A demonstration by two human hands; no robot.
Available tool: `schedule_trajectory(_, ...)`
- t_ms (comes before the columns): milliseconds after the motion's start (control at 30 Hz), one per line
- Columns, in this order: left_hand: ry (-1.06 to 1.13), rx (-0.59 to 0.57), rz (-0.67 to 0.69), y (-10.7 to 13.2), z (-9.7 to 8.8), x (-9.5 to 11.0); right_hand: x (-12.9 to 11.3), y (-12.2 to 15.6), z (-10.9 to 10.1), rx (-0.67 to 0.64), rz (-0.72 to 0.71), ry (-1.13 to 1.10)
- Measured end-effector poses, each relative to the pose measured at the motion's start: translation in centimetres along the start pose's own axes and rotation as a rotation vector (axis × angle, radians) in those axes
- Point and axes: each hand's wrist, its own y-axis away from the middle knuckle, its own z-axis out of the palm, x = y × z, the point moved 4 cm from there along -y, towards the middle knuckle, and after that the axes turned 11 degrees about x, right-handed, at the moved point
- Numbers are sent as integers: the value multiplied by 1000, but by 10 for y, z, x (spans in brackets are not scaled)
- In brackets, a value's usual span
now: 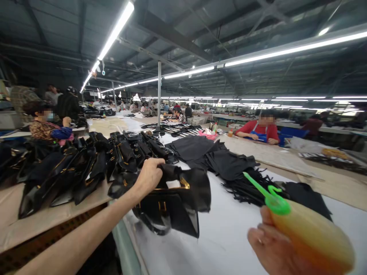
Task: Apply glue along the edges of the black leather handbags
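Left hand (149,176) clasps the near bag (183,208) on the worktop (229,236). Right hand (272,248) grips the bottle (312,236), nozzle apart. Judging by this, bag positioning is in hand; next calls for a steady bag.

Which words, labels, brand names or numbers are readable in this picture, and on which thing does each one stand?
No text can be read.
The white tag on the black bag, which the left hand grips, is too blurred to read.
The orange bottle in the right hand shows no print.
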Motion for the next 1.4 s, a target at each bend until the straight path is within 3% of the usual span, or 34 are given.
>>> schedule_trajectory(200,-230,-12,86,64,24,2,31,-30,4,104,-53,-97)
schedule_trajectory(333,-328,-151,150,100,38,-2,48,-24,-7,170,-53,-139)
schedule_trajectory(467,-358,-278,151,124,37,-8,51,-11,-20,263,-57,-186)
schedule_trajectory(633,-404,-493,172,134,36,-14,50,1,-37,339,-53,-231)
schedule_trajectory(767,-406,-516,206,135,37,-18,56,20,-46,383,-20,-246)
schedule_trajectory(967,-218,-625,275,127,29,-5,61,45,-34,391,-1,-318)
schedule_trajectory(1100,-274,-709,394,131,26,5,60,46,-29,354,12,-316)
schedule_trajectory(1267,-506,-646,526,149,42,9,63,33,-25,203,67,-249)
schedule_trajectory(1400,-628,-522,525,163,58,10,67,23,-10,52,22,-121)
